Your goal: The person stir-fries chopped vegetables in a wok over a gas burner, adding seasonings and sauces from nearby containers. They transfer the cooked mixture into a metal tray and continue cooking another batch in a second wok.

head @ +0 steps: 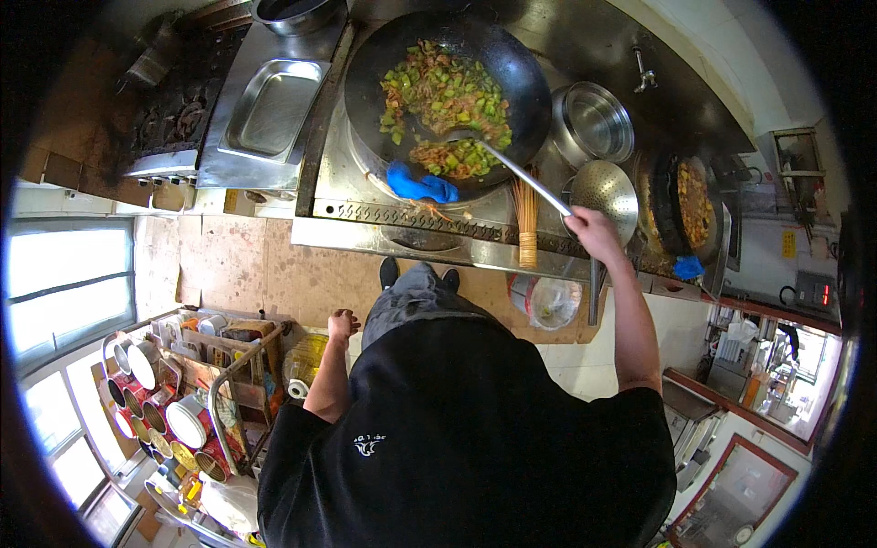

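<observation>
My right hand (593, 231) grips the long metal handle of a wok ladle (527, 177). The ladle's bowl end lies among chopped green peppers and browned meat (445, 92) in a large black wok (522, 75). Part of that food sits heaped around the ladle on the near side of the wok. A bright blue cloth (419, 185) is wrapped over the wok's near rim. Low at my side, away from the stove, my left hand (344, 324) has its fingers curled, with nothing visible in it.
A bamboo wok brush (527, 229), a perforated strainer (606, 195) and a steel pot (597, 122) crowd the wok's right side. Farther right, a second wok (654, 205) holds food. A steel tray (274, 109) lies left. Behind my left arm stands a loaded cart (223, 390).
</observation>
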{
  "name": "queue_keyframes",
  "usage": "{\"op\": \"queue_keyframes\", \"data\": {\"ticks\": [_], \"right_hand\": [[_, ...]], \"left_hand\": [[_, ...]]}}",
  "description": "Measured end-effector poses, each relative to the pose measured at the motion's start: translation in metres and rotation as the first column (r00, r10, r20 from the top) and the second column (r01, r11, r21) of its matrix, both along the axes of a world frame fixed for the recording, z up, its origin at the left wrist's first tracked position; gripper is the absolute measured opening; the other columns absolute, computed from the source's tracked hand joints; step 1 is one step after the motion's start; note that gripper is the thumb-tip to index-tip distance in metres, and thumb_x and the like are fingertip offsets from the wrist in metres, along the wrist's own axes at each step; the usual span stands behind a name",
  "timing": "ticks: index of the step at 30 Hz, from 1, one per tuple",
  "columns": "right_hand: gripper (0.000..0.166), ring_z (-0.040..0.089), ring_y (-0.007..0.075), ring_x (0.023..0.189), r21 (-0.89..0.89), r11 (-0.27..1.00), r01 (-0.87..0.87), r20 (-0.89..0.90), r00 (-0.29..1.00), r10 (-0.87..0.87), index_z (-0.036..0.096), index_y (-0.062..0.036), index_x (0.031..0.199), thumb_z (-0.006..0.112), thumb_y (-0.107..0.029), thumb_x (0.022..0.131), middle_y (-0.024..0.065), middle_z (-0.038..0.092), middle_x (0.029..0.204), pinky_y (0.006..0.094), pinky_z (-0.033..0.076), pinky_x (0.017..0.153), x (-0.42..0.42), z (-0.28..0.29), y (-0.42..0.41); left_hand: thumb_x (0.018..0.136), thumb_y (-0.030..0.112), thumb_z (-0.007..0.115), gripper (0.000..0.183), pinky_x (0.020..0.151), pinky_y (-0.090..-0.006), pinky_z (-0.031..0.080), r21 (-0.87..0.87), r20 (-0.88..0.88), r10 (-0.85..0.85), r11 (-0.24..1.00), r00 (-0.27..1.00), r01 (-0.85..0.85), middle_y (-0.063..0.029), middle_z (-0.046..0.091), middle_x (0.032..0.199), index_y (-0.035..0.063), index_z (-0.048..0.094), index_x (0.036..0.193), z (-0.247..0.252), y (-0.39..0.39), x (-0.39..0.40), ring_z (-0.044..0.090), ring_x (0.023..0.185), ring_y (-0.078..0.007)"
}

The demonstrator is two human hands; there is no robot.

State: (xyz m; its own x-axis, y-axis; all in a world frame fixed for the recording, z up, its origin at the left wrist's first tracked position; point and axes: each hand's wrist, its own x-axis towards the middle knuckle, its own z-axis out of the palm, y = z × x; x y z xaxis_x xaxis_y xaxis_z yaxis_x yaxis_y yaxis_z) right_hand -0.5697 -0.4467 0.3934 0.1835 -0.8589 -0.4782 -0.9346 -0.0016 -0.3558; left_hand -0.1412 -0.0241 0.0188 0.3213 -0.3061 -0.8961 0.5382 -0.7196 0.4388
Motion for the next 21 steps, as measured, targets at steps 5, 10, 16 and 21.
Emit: {"op": "queue_keyframes", "data": {"ticks": [5,10,16,21], "right_hand": [[0.038,0.071,0.0348,0.093,-0.041,0.983,0.182,-0.147,0.972,-0.186,0.064,-0.0095,0.125,0.056,-0.037,0.099,0.0181,0.072,0.105,0.0440,0.054,0.080,0.080,0.008,-0.017],[0.025,0.047,0.0120,0.045,-0.162,0.972,0.171,0.513,0.856,-0.065,0.064,-0.0092,0.113,0.056,-0.031,0.103,-0.0002,0.052,0.061,0.0323,0.036,0.040,0.111,-0.128,-0.036],[0.037,0.066,0.0180,0.076,0.123,0.992,-0.038,0.131,0.991,0.022,0.065,-0.0112,0.129,0.061,-0.033,0.099,0.0051,0.071,0.084,0.0369,0.050,0.068,0.020,-0.046,-0.035],[0.043,0.070,0.0326,0.091,-0.182,0.983,0.017,-0.165,0.985,-0.048,0.062,-0.0152,0.134,0.056,-0.040,0.099,0.0152,0.073,0.095,0.0443,0.054,0.083,0.050,-0.025,-0.032]], "left_hand": [[0.094,0.017,0.053,0.027,0.051,-0.0339,0.050,-0.034,-0.011,-0.034,0.999,0.999,0.033,-0.0122,0.065,0.081,0.0004,0.059,0.114,0.007,-0.008,-0.004,0.067,0.063,-0.0239],[0.093,0.016,0.053,0.025,0.052,-0.0341,0.051,-0.062,0.001,-0.172,0.983,0.985,0.171,-0.0140,0.066,0.081,-0.0006,0.061,0.111,-0.003,-0.027,-0.006,0.067,0.062,-0.0250],[0.093,0.015,0.053,0.024,0.051,-0.0340,0.050,-0.025,0.028,-0.082,0.996,0.996,0.083,-0.0136,0.066,0.080,-0.0004,0.062,0.109,0.022,-0.032,-0.004,0.065,0.060,-0.0245],[0.092,0.013,0.054,0.022,0.046,-0.0359,0.048,0.025,-0.011,-0.062,0.998,0.998,0.062,-0.0127,0.063,0.077,0.0003,0.061,0.108,0.017,-0.018,0.004,0.064,0.058,-0.0252]]}}
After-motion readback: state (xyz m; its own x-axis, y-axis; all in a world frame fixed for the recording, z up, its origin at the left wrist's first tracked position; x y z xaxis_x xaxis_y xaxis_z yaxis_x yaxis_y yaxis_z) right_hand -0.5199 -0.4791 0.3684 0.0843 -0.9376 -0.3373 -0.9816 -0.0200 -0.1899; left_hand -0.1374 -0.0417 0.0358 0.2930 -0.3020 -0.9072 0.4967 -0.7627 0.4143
